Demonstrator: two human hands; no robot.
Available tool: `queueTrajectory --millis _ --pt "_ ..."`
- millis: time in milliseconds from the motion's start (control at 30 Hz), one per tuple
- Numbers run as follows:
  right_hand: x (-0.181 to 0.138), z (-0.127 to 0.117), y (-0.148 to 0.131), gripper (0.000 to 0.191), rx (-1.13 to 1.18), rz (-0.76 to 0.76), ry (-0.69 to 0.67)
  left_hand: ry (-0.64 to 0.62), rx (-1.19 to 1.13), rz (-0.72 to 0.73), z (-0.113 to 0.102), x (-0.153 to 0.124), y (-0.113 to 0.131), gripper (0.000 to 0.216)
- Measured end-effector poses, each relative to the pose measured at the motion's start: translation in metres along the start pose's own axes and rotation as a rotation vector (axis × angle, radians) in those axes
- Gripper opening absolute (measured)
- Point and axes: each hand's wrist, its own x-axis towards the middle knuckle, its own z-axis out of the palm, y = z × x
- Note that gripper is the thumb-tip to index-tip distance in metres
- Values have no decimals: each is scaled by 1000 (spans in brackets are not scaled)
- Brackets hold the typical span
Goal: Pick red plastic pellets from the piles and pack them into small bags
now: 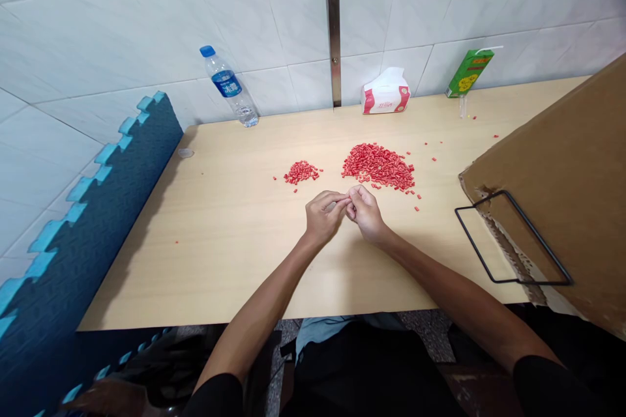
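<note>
White tiled wall at the back, light wood table pushed against it. Both forearms come in from the bottom edge and meet at mid-table. Left hand and right hand are curled, fingertips pinched shut and touching each other, just above the tabletop. Whatever sits between the fingertips is too small to make out, so I can't tell if they grip anything. Directly behind the hands, slightly right: big pile of small red pieces, near the right hand but not touching it. Behind and left of the hands: small pile of the same red pieces, clear gap between the two heaps. Loose red pieces are scattered around the big pile, mostly to its right, and a few lie further off toward the back right. Along the wall, left to right: water bottle with blue cap, upright; vertical metal strip fixed to the tiles; tissue pack; green drink carton with straw, tilted against the wall. Right side: cardboard box, torn edge, overhanging the table corner, with a black wire frame lying at its near edge. Left side: blue foam mat standing beside the table.
</note>
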Motion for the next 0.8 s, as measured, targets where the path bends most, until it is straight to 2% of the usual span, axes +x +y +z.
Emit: queueTrajectory --millis 367,567,800 --pt "-1 -1 1 36 4 10 1 -17 13 -4 -2 2 3 9" --pt "1 0 1 38 68 26 40 -69 102 123 -3 0 0 12" --pt "0 -1 2 36 -27 16 20 -17 226 236 -3 0 -1 10"
